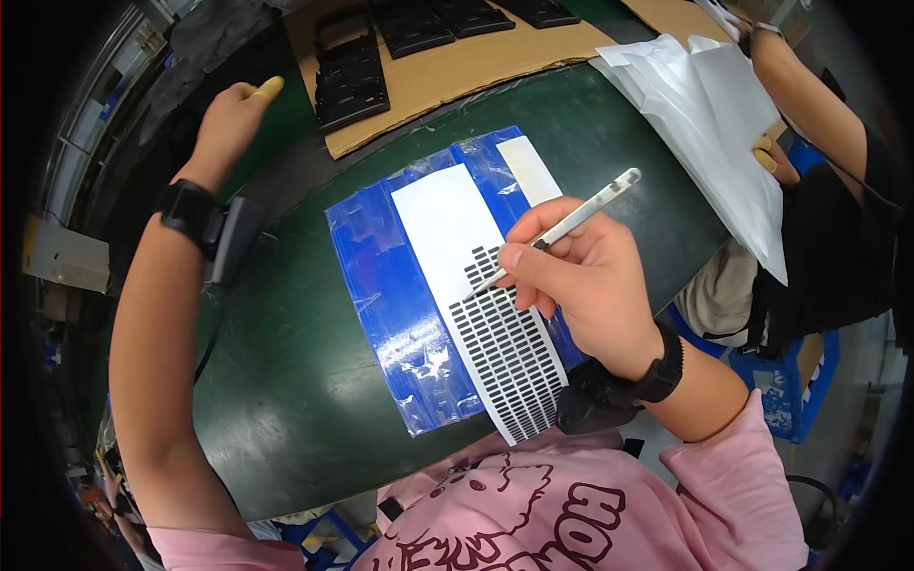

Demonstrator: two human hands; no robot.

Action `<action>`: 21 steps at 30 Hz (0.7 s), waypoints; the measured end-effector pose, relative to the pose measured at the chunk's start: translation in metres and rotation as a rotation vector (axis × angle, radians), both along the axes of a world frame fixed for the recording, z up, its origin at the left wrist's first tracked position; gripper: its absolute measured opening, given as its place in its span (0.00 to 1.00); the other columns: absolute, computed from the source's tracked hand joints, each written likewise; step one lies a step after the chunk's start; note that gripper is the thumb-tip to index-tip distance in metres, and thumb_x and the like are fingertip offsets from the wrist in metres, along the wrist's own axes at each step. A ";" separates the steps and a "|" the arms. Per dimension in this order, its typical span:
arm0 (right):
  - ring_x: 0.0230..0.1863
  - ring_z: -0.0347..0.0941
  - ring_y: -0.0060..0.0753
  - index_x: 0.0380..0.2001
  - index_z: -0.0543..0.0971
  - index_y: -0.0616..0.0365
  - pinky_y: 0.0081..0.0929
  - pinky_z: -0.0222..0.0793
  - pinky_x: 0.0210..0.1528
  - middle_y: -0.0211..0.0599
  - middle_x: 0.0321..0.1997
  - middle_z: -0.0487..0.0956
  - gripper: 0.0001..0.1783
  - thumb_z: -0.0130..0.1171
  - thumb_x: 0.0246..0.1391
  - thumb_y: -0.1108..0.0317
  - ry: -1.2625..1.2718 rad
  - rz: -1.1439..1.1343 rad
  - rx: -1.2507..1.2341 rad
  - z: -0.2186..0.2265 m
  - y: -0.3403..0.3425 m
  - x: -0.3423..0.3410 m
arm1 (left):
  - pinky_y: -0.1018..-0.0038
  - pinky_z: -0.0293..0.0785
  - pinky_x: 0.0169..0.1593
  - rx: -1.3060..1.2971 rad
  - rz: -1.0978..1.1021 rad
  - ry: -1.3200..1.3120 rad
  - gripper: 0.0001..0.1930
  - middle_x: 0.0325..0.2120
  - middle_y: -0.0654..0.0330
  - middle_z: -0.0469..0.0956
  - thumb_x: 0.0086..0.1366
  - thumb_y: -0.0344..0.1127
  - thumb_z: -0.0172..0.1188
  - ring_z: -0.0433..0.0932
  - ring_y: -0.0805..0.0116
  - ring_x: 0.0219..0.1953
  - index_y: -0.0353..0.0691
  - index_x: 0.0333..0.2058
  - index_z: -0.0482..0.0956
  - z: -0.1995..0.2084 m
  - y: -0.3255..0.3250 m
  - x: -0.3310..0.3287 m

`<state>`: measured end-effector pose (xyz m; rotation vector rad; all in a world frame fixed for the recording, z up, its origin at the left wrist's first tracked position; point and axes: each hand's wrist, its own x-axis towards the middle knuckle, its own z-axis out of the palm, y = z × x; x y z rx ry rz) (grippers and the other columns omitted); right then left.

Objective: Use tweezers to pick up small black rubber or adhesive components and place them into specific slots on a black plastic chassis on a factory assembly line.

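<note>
My right hand (590, 276) is closed around metal tweezers (595, 205), whose tips point down at a white label sheet (443, 214). Rows of small black rectangular stickers (509, 347) cover its nearer part; the farther part is bare backing. Under the sheet lies a blue board (381, 285) wrapped in clear tape. A cream strip (530, 171) rests on the board's far right. My left hand (233, 124) reaches out to the far left, its fingers curled and one digit in a yellow finger cot; whatever they hold is hidden.
Flat black plastic parts (350, 81) lie on a cardboard sheet (457, 88) at the table's far side. To the right, another person's hand (776, 160) holds a white plastic bag (690, 124). Blue bins (790, 381) stand below the right edge of the green table (286, 381).
</note>
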<state>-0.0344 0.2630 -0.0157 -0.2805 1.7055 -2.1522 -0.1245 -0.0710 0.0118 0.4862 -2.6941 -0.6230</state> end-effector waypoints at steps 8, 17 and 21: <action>0.17 0.66 0.13 0.29 0.68 0.63 0.09 0.60 0.17 0.32 0.19 0.72 0.07 0.53 0.44 0.79 -0.012 -0.011 0.055 -0.008 -0.009 0.000 | 0.64 0.66 0.38 -0.239 -0.138 -0.132 0.21 0.28 0.41 0.73 0.53 0.44 0.47 0.72 0.48 0.33 0.27 0.27 0.75 -0.031 0.013 -0.051; 0.17 0.65 0.12 0.29 0.68 0.63 0.09 0.59 0.18 0.32 0.20 0.73 0.07 0.52 0.44 0.79 0.011 -0.020 -0.024 -0.014 -0.009 -0.001 | 0.84 0.62 0.30 0.308 -0.123 0.308 0.06 0.25 0.69 0.70 0.54 0.34 0.54 0.66 0.82 0.27 0.38 0.30 0.72 0.010 -0.024 0.049; 0.17 0.64 0.11 0.29 0.68 0.63 0.08 0.58 0.17 0.31 0.19 0.72 0.06 0.52 0.44 0.78 -0.019 -0.036 -0.006 -0.018 -0.003 -0.006 | 0.84 0.64 0.41 0.667 0.062 0.287 0.16 0.35 0.65 0.71 0.57 0.40 0.51 0.69 0.80 0.36 0.34 0.40 0.70 0.022 0.026 0.122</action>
